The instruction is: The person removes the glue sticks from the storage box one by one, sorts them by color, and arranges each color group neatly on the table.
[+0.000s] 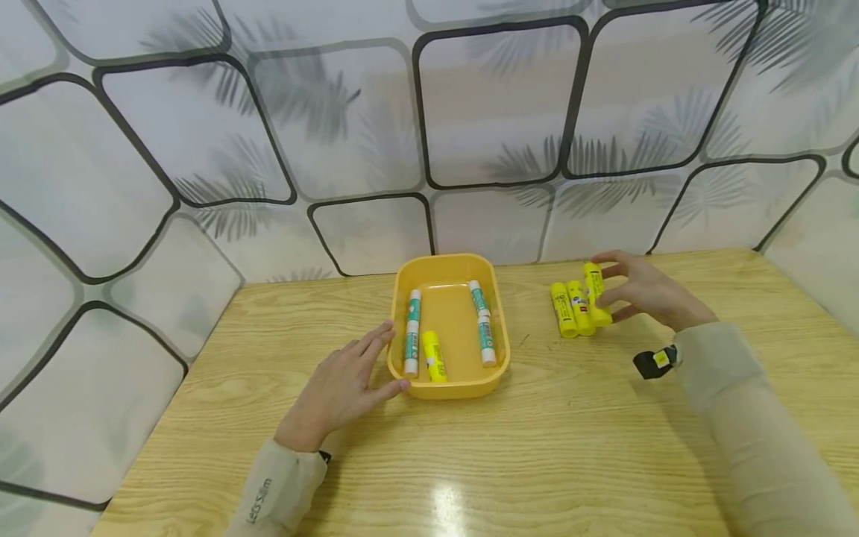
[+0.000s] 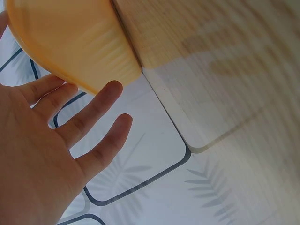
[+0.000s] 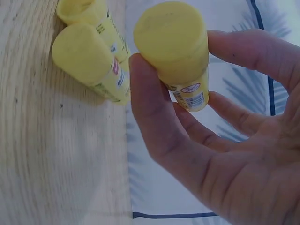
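My right hand (image 1: 640, 291) pinches a yellow glue stick (image 3: 171, 44) between thumb and fingers. Two more yellow glue sticks (image 1: 564, 309) (image 1: 580, 308) lie side by side on the table, just left of the held one. At the left front of a yellow plastic basket (image 1: 463, 389), my left hand (image 1: 345, 384) touches the rim with its fingers spread. Inside the basket, teal-and-white glue sticks (image 1: 412, 335) (image 1: 485, 328) line the left and right walls, and a yellow glue stick (image 1: 434, 356) lies near the front. In the left wrist view, the basket's outer wall (image 2: 79, 47) appears beyond the fingers.
The wooden table (image 1: 537, 447) meets a patterned wall covering (image 1: 496, 112) at the back, close behind the basket. Similar panels rise at the left and right sides. A black strap with a yellow tag (image 1: 656, 363) hangs at the right wrist.
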Tool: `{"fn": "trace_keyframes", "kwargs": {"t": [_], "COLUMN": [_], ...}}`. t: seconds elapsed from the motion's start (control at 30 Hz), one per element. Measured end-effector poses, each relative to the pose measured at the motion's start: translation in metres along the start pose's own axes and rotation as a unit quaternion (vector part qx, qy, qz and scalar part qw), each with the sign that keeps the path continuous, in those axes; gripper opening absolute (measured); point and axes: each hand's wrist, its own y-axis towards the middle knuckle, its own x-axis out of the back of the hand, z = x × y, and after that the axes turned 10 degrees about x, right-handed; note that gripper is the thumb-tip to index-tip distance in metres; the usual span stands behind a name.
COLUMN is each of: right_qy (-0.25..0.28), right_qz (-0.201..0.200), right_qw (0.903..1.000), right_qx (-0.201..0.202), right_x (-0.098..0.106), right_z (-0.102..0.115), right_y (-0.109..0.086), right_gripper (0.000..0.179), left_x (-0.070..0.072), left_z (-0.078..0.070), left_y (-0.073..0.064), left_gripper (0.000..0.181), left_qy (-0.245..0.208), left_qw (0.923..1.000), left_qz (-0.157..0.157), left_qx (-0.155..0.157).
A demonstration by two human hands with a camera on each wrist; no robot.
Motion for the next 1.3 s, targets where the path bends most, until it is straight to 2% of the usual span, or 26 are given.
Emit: {"fn": "trace_keyframes", "kwargs": {"t": [0.5,0.77,1.3], "right_qy": [-0.002,-0.011,-0.043], "right_qz": [0.006,0.012,0.039], "right_qw": [0.9998,0.999,0.996], "right_qx": [-0.017,-0.042,-0.068], "right_x": [0.008,0.01,0.009], "right_z": [-0.02,-0.031,-0.035], "right_y": [0.005,0.009,0.019], "right_gripper": [0.086,0.086,0.086], "left_x": [0.0,-0.001,0.0], "left_z": [0.001,0.001,0.0], "left_y": [-0.002,-0.002,0.0], "left_gripper": [0.081,0.081,0.081], "left_qy": [-0.001,-0.003,-0.004], "left_qw": [1.0,0.9999,0.9999], "left_qz": [0.007,0.008,0.013], "left_qx": [0.005,0.009,0.007]}}
